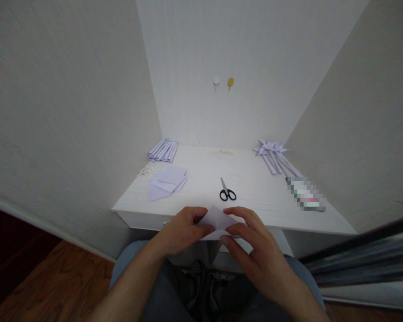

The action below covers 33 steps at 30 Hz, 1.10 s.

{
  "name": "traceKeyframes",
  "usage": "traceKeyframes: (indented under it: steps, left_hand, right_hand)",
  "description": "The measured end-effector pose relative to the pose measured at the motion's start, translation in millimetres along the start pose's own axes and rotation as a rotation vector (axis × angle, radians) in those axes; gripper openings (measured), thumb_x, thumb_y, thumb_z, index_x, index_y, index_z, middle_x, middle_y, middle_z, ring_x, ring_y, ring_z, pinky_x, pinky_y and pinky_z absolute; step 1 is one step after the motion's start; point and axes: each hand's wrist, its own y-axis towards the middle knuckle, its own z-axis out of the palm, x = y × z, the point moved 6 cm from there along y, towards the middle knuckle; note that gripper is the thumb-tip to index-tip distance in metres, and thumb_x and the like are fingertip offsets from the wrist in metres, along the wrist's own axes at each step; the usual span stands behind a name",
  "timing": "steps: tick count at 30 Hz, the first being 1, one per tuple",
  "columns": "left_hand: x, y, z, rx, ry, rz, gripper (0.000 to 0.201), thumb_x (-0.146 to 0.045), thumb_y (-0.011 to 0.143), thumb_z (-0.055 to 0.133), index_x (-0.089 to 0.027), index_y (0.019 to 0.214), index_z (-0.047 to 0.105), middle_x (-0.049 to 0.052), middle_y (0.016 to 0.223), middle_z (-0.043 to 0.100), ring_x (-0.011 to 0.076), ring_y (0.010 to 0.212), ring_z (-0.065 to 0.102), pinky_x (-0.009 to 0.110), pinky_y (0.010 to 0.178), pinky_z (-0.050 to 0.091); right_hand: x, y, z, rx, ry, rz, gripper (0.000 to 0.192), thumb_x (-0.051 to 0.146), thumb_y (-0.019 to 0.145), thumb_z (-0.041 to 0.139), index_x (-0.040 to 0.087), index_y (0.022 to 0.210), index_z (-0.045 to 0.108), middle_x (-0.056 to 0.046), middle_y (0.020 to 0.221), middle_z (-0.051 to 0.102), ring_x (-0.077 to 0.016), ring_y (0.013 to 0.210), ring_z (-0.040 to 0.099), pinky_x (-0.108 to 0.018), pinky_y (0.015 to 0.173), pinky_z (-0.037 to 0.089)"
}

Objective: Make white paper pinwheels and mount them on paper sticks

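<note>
Left hand (184, 228) and right hand (251, 239) meeting low at six o'clock; fingers curled, thumbs pinching inward; forearms converging from seven and five o'clock.

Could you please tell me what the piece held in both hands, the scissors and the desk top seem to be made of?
The folded piece, pinched between the left hand and right hand, looks like thin matte pale lilac paper, going by its sharp creases. The scissors show grey, probably metal, blades and glossy black handles, likely plastic. The desk top looks like white board with a faint wood-grain finish, possibly laminate.

One scissors (227, 191), two wall hooks (216, 82).
</note>
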Motion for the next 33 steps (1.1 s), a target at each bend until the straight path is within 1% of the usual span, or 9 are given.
traceKeyframes:
  steps: [2,5,8,12,15,19,22,25,33]
  left_hand:
    - [-3.2,-1.8,4.8,0.015,-0.022,0.013,0.016,-0.021,0.081,0.063,-0.015,0.091,0.075,0.003,0.085,0.07,0.0187,0.08,0.06,0.028,0.073,0.046]
    - [-8.6,-4.6,9.2,0.034,-0.013,0.029,0.018,-0.024,0.086,0.06,-0.015,0.088,0.075,0.002,0.081,0.068,0.018,0.077,0.058,0.027,0.07,0.044]
    - [-15.4,-6.7,7.0,-0.018,-0.015,0.073,0.025,-0.034,0.092,0.06,-0.014,0.091,0.075,0.003,0.083,0.068,0.0164,0.076,0.055,0.026,0.068,0.043]
    - [-19.8,-8.6,2.6,-0.124,-0.078,0.116,0.026,-0.038,0.09,0.066,-0.014,0.092,0.075,0.002,0.082,0.069,0.014,0.072,0.053,0.024,0.064,0.041]
    - [-19.2,-10.8,3.5,-0.149,-0.061,0.122,0.023,-0.036,0.09,0.067,-0.015,0.089,0.076,0.002,0.08,0.07,0.014,0.071,0.053,0.024,0.063,0.041]
    - [-19.3,-15.7,7.4,-0.103,-0.013,0.13,0.024,-0.034,0.093,0.063,-0.018,0.094,0.08,0.003,0.086,0.074,0.0165,0.078,0.06,0.025,0.069,0.045]
    - [-22.7,-18.3,8.8,-0.067,0.041,0.143,0.025,-0.033,0.096,0.06,-0.02,0.101,0.081,0.003,0.093,0.077,0.0193,0.088,0.064,0.027,0.078,0.048]
    - [-26.9,-18.7,9.9,-0.044,0.065,0.142,0.028,-0.033,0.098,0.057,-0.02,0.105,0.081,0.004,0.096,0.077,0.021,0.092,0.065,0.029,0.082,0.048]
    - [-36.5,-23.2,12.1,-0.065,0.142,0.152,0.033,-0.036,0.1,0.053,-0.017,0.086,0.075,0.002,0.083,0.071,0.0177,0.08,0.059,0.027,0.072,0.045]
  right_hand:
    - [-3.5,0.6,-2.4,-0.035,0.034,0.049,0.006,0.022,0.099,0.062,0.023,0.098,0.068,-0.011,0.135,0.061,-0.0257,0.123,0.06,-0.041,0.101,0.05]
    - [-4.5,3.1,-5.4,-0.034,0.079,0.09,0.007,0.023,0.098,0.064,0.023,0.101,0.069,-0.007,0.114,0.071,-0.0223,0.106,0.067,-0.035,0.092,0.051]
    - [-2.8,5.6,-6.9,0.011,0.121,0.131,0.007,0.024,0.098,0.064,0.023,0.099,0.07,-0.003,0.098,0.073,-0.019,0.089,0.066,-0.031,0.08,0.05]
    - [-1.0,5.2,-6.9,0.065,0.141,0.196,0.011,0.025,0.098,0.062,0.022,0.092,0.07,-0.001,0.087,0.07,-0.0175,0.078,0.062,-0.029,0.071,0.045]
    - [-0.2,4.2,-5.9,0.089,0.148,0.216,0.013,0.027,0.099,0.061,0.022,0.091,0.069,-0.001,0.085,0.069,-0.0174,0.077,0.061,-0.029,0.07,0.044]
    - [-0.6,4.2,-3.8,0.129,0.143,0.223,0.012,0.026,0.099,0.06,0.022,0.093,0.068,-0.002,0.089,0.07,-0.0181,0.082,0.062,-0.029,0.073,0.044]
    - [-2.9,3.6,-2.3,0.161,0.113,0.252,0.012,0.026,0.099,0.059,0.021,0.092,0.067,-0.002,0.088,0.069,-0.0183,0.08,0.061,-0.029,0.072,0.043]
    - [-4.0,3.0,-1.8,0.173,0.093,0.27,0.012,0.027,0.099,0.059,0.021,0.091,0.066,-0.002,0.086,0.069,-0.0185,0.079,0.061,-0.029,0.071,0.042]
    - [-3.7,3.6,-2.1,0.166,0.115,0.323,0.016,0.029,0.098,0.059,0.021,0.085,0.064,0.0,0.079,0.066,-0.018,0.073,0.057,-0.029,0.067,0.04]
